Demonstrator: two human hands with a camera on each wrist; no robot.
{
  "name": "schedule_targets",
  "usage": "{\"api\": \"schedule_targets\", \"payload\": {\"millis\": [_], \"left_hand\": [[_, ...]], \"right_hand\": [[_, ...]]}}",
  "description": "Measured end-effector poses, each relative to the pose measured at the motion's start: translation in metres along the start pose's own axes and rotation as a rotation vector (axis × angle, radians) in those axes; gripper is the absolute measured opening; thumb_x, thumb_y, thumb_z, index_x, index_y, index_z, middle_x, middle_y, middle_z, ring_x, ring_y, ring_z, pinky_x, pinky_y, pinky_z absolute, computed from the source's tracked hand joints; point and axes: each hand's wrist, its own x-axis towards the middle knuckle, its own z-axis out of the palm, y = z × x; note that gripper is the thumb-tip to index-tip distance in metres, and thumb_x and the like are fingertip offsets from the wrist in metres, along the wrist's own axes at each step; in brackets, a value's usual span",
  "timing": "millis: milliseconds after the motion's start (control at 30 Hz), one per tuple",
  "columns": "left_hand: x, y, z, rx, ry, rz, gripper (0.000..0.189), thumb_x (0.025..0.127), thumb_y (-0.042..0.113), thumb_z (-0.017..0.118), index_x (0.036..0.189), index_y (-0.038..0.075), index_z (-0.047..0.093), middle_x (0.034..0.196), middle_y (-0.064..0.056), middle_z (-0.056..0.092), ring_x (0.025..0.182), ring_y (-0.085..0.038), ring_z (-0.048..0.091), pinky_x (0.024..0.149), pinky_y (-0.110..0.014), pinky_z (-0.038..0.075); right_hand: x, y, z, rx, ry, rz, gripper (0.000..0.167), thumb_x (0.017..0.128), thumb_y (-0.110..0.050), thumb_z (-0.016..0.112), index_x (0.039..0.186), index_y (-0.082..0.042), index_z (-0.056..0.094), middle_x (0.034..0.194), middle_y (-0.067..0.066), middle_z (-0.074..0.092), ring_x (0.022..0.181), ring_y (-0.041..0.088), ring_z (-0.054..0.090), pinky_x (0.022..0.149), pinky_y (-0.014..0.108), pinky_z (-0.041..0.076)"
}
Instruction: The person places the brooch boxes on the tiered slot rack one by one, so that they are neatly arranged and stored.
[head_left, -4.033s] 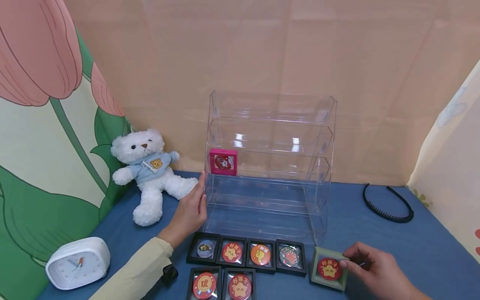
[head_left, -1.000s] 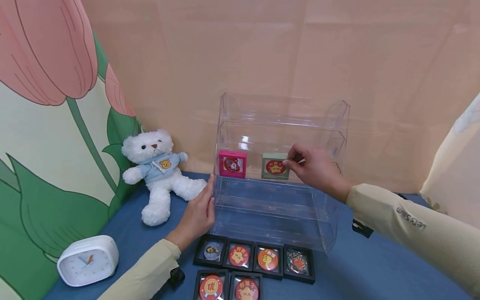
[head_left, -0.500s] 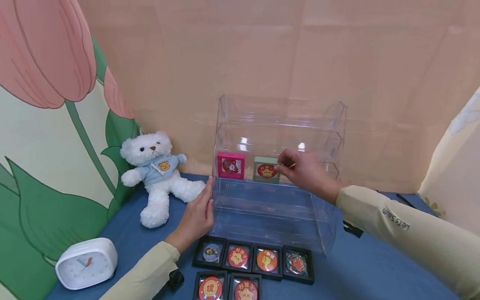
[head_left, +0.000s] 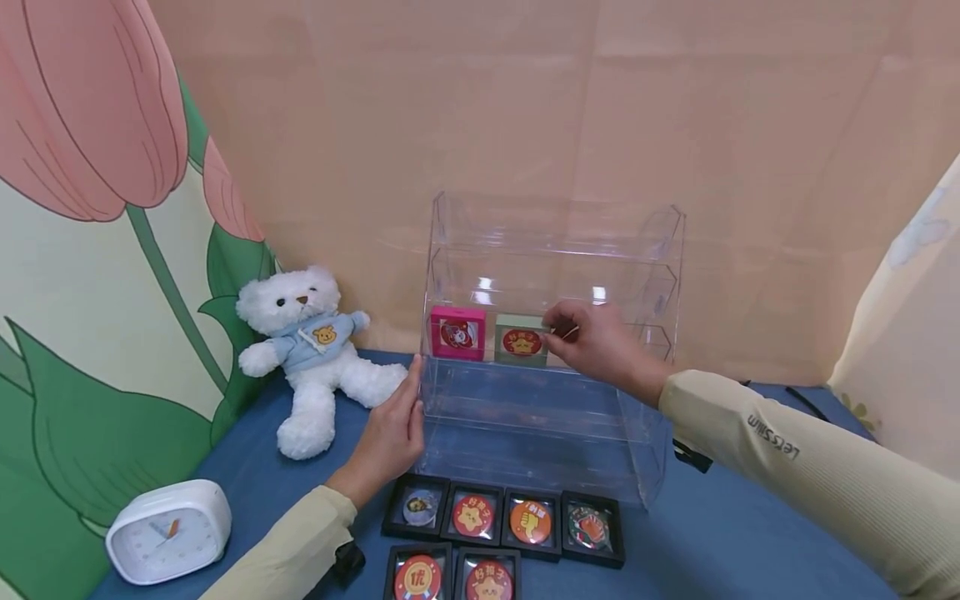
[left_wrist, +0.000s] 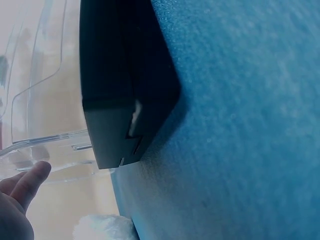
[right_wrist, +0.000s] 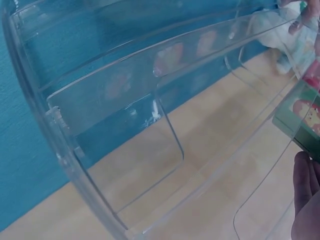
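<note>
Right hand pinches green box | box now nearer pink box at rack's left edge, gap apparently tightening | left hand, fingers straight, touches that edge

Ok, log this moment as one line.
right hand: pinching green badge box | left hand: at clear tiered rack, left side | pink badge box: same tier, left of green

The left hand points upward with straight fingers; the right hand, its arm stretched inward, pinches with thumb and fingers.
</note>
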Motion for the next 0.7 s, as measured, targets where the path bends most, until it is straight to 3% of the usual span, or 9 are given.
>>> {"api": "schedule_targets", "payload": {"millis": [300,700], "left_hand": [[-0.0017,-0.0001,0.0002,0.012,-0.001,-0.005,0.076,0.086,-0.008,0.06,0.149,0.0,0.02,0.148,-0.015,0.034,0.125,-0.031,0.044,0.094,-0.04,0.041],[-0.0007,0.002,-0.0018,0.004,-0.015,-0.015,0.075,0.087,-0.006,0.06,0.15,0.001,0.019,0.149,-0.014,0.033,0.125,-0.03,0.044,0.096,-0.039,0.04]], "right_hand": [[0.0023,-0.0023,0.0065,0.001,0.007,-0.002,0.014,0.085,-0.009,0.07,0.098,-0.006,0.065,0.093,0.005,0.066,0.08,0.016,0.064,0.072,0.031,0.056],[0.0046,-0.0049,0.0071,-0.006,-0.021,0.073,0.018,0.087,-0.015,0.069,0.102,-0.007,0.062,0.093,0.004,0.065,0.08,0.016,0.063,0.073,0.032,0.055]]}}
